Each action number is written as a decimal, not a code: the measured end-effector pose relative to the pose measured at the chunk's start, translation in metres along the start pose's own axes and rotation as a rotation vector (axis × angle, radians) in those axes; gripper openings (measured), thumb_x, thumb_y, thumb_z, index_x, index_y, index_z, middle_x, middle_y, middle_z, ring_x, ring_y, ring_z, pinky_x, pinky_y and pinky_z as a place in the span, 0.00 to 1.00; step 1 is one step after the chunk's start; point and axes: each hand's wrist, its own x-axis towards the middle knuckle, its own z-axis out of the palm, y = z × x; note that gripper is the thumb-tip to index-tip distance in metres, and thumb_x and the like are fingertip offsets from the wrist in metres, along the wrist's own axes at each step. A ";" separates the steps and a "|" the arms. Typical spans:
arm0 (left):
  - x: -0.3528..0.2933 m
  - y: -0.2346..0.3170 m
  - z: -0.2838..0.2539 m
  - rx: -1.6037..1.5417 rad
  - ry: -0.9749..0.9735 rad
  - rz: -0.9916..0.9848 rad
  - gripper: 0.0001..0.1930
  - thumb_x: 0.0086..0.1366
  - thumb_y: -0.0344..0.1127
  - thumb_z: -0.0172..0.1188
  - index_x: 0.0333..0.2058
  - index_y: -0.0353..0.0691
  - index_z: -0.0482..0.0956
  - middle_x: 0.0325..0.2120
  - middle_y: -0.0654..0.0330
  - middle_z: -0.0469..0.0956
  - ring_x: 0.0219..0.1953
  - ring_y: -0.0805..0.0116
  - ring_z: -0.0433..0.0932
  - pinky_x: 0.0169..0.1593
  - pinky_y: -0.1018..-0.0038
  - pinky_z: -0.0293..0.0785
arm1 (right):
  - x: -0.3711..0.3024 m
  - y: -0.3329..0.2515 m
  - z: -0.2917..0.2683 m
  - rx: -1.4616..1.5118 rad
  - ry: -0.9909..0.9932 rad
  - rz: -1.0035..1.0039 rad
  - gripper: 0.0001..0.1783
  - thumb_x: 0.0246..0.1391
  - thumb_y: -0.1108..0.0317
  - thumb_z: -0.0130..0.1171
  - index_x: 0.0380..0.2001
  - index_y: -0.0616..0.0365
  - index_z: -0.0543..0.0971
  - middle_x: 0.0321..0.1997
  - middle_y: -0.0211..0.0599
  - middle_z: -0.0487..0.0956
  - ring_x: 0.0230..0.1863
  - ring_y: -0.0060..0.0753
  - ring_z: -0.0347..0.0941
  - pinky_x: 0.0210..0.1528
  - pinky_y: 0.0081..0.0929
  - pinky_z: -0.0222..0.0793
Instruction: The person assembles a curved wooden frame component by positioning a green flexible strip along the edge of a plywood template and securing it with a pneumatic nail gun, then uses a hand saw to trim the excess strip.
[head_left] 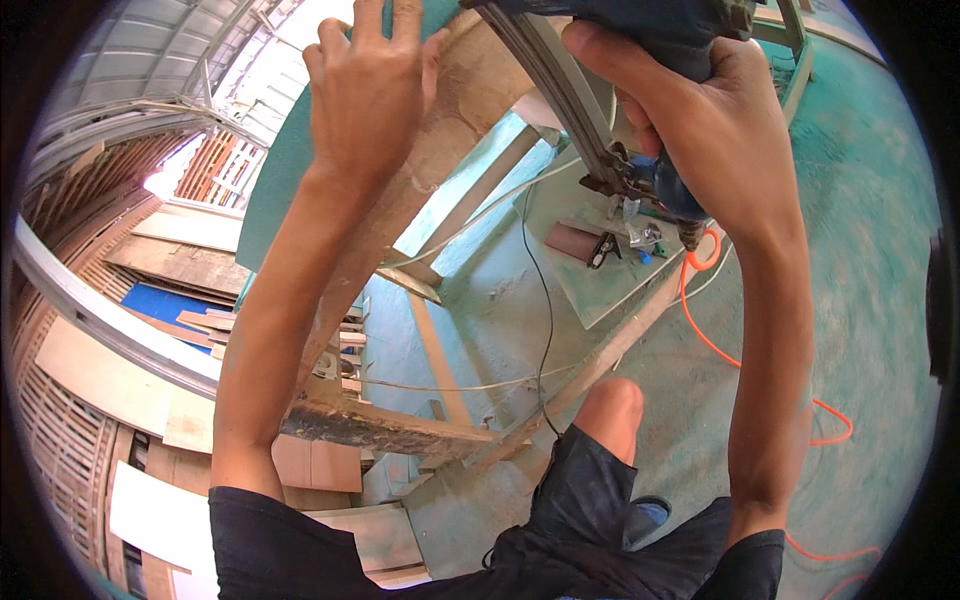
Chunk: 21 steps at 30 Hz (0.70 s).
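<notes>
My right hand (718, 140) wraps around the handle of a dark blue air nail gun (650, 25) at the top of the view. Its long grey magazine (548, 88) slants down to the handle's lower end, where an orange air hose (687, 300) joins. To the left, my left hand (368, 95) lies with fingers stretched out on a teal-coloured panel (272, 185), holding nothing I can see; its fingertips are cut off by the top edge. The panel's edge rests along a brown wooden beam (450, 135). The nail gun's nose is out of view.
Below the nail gun, a low board (590, 300) carries a brown block-shaped item (573, 241) and a clear plastic bag (638, 225). A dark cable (548, 330) hangs through the wooden frame (390, 425). Stacked boards (100, 370) stand at the left. The hose trails over the green floor (860, 230).
</notes>
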 end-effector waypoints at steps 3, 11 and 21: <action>0.003 -0.005 -0.005 -0.015 -0.015 0.001 0.32 0.66 0.42 0.64 0.63 0.29 0.70 0.43 0.48 0.74 0.40 0.49 0.73 0.46 0.57 0.70 | 0.008 0.009 -0.001 0.018 -0.024 -0.121 0.12 0.60 0.70 0.65 0.45 0.63 0.85 0.35 0.30 0.85 0.35 0.19 0.78 0.39 0.24 0.75; 0.001 -0.003 -0.003 -0.038 -0.027 -0.014 0.33 0.64 0.38 0.65 0.64 0.29 0.69 0.43 0.47 0.74 0.41 0.49 0.73 0.47 0.57 0.70 | 0.011 -0.004 0.001 -0.110 -0.038 0.045 0.12 0.61 0.69 0.63 0.45 0.63 0.85 0.35 0.29 0.85 0.36 0.19 0.78 0.40 0.24 0.74; 0.003 -0.004 0.008 -0.066 0.050 0.008 0.32 0.64 0.40 0.64 0.63 0.29 0.71 0.41 0.46 0.74 0.40 0.49 0.73 0.45 0.57 0.69 | 0.009 -0.002 0.000 -0.101 -0.022 -0.016 0.13 0.61 0.67 0.63 0.45 0.62 0.86 0.35 0.29 0.85 0.37 0.18 0.77 0.40 0.23 0.73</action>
